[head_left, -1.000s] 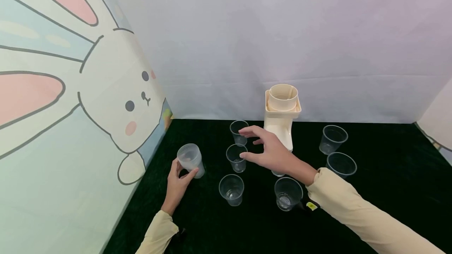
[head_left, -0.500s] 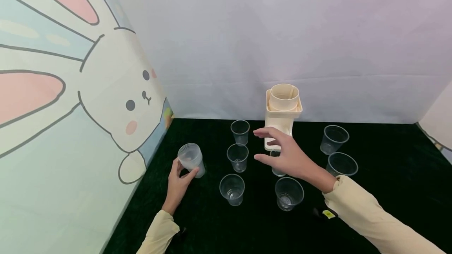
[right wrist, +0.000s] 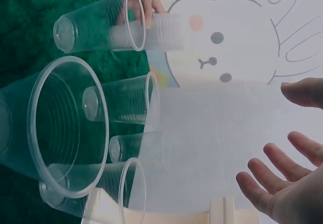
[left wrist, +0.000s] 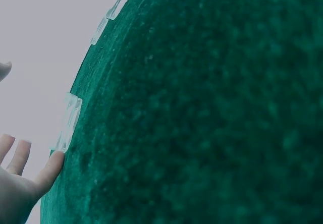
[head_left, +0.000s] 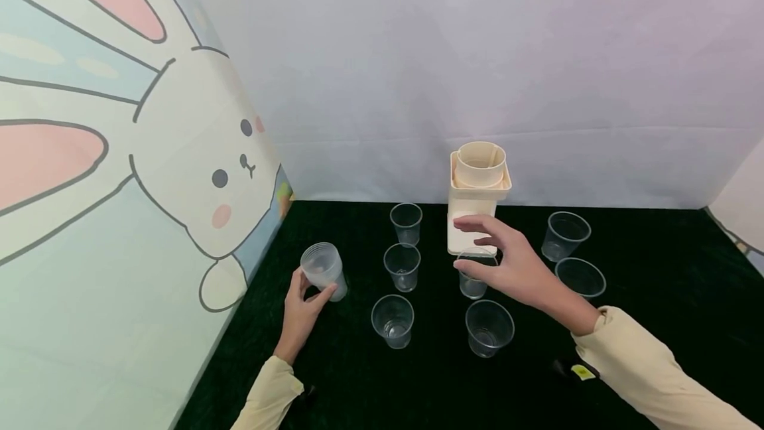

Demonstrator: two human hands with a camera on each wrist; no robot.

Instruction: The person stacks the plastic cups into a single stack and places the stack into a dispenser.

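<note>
So the left hand [head_left: 301, 310] has its fingers wrapped round a stack [head_left: 323, 269] of frosted cups, standing on the green desk [head_left: 656, 324] over by the bunny wall [head_left: 149, 171]. The right hand [head_left: 507, 261] is hovering spread open, fingers loose and holding nothing, right over the cup [head_left: 474, 279] that sits just in front of the cream dispenser [head_left: 479, 191]. In the right wrist view the palm [right wrist: 287, 193] is clearly empty, with cup rims off to the left

Progress-wise, I'd say it's only partly done. Loose cups are all over the place: three in a column left of the dispenser (back one [head_left: 406, 222], middle [head_left: 402, 266], front [head_left: 391, 320]), one nearer the camera below the right hand [head_left: 489, 327], and two more off to the right ( [head_left: 564, 234] and [head_left: 579, 279]). So seven singles look unstacked, if gathering is the idea. The one under the right hand looks like the one in play, but it's not gripped yet

The left wrist cam shows mostly green felt and fingertips [left wrist: 50, 166], not much help
</note>
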